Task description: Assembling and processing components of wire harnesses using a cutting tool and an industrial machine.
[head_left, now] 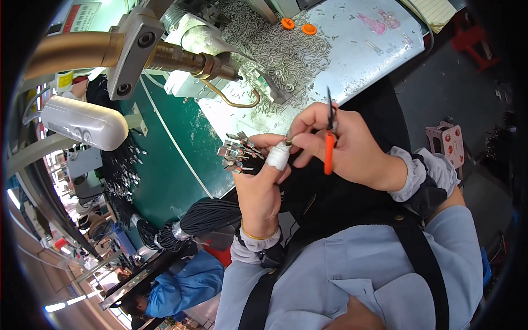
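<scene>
My left hand (pixel 257 192) is closed around a bunch of dark cable ends (pixel 237 151), whose small metal connectors fan out beside its fingers. White tape (pixel 279 157) wraps its thumb. Close against that thumb, my right hand (pixel 349 143) pinches a tiny metal piece (pixel 288 142) together with the left fingertips; most of it is hidden. Tucked in the same right hand is a slim tool with an orange handle (pixel 329 154) and a dark pointed tip facing away from me. Whether it is snips or tweezers is unclear.
A brass-coloured tube with a nozzle (pixel 212 67) reaches over the white work surface (pixel 363 66). Small metal pieces (pixel 286 52) lie heaped there, near two orange caps (pixel 309 29). Bundled black cables (pixel 206 217) lie left of my arm. A person in blue (pixel 184 286) sits beyond.
</scene>
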The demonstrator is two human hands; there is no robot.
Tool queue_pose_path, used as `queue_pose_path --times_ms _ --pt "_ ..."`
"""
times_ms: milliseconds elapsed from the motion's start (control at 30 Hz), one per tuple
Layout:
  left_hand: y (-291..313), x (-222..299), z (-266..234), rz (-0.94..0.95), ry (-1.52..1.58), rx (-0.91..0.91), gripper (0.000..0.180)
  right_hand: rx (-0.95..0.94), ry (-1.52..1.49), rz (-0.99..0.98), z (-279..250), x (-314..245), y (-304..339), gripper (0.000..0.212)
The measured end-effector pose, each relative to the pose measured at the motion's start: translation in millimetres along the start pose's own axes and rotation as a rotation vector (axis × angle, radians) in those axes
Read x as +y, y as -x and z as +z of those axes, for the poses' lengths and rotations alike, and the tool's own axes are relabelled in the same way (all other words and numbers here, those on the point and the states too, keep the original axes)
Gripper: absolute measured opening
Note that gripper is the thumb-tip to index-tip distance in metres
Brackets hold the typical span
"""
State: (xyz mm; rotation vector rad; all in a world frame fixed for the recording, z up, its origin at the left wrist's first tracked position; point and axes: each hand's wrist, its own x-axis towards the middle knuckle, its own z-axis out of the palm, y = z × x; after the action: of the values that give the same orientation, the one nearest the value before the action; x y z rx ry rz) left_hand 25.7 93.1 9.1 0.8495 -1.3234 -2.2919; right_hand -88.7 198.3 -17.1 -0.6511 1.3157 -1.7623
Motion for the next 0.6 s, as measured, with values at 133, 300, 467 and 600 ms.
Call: queue_pose_path --times_ms 133,300,467,600 --pt "1.7 1.4 4.3 0.107 -0.062 0.038 0.016 -0.133 0.604 -0.074 -11.6 -21.5 7.6 0.025" --pt "0.6 -1.0 7.2 0.256 -0.267 0.121 0.014 -0.061 0.890 -0.114 -5.1 -5.2 12.8 0.031" --pt "-4.3 5.2 1.6 0.098 -0.173 0.079 0.013 -0.054 0.755 -0.104 -2.6 6.3 12.5 0.029" --pt "-29.0 9.4 -11.8 -0.172 0.098 -0.133 0.012 -0.090 0.547 -0.005 -7.7 12.0 10.9 0.028"
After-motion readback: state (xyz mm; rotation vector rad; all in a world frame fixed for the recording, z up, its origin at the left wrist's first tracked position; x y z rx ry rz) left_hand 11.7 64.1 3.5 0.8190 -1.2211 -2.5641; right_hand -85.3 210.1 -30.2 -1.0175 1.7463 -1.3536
